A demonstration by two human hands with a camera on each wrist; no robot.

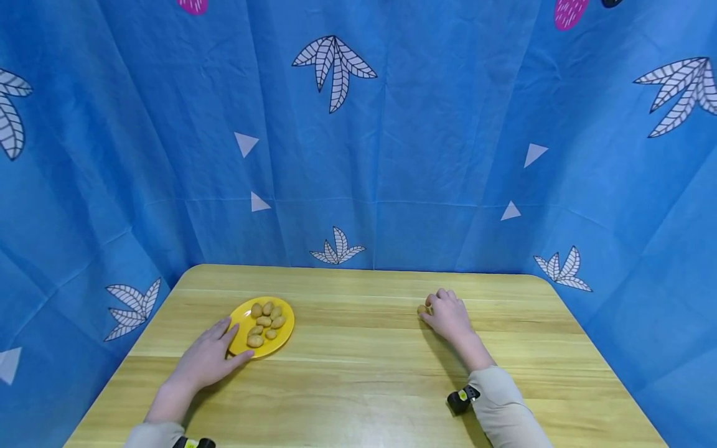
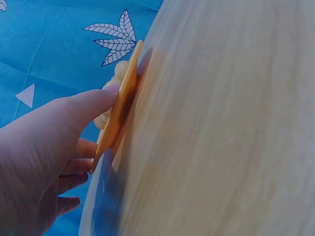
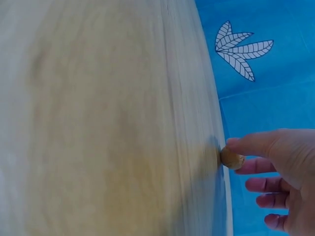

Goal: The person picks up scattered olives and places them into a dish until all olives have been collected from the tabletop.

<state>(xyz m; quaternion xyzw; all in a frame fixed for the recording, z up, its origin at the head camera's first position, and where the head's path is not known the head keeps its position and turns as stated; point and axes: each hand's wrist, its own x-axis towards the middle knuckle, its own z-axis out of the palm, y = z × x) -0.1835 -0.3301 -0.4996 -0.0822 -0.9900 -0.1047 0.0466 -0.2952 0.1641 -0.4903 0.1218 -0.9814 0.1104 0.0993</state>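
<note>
At the left of the table, a round yellow plate (image 1: 288,333) holds several small potatoes (image 1: 264,321). My left hand (image 1: 207,358) touches its near left rim, thumb and fingers spread along the edge. From the left wrist view, the thumb lies against the side of the plate (image 2: 123,105), with potatoes (image 2: 120,71) showing behind it. Toward the back right, my right hand (image 1: 448,316) pinches one small potato (image 1: 422,309) between thumb and index finger. That potato (image 3: 232,158) is close to the tabletop in the right wrist view, the other fingers loosely bent.
The light wooden table (image 1: 347,379) has rounded far corners. A blue curtain (image 1: 426,155) with white leaf prints hangs behind it and along both sides. A wide stretch of tabletop lies between the plate and my right hand.
</note>
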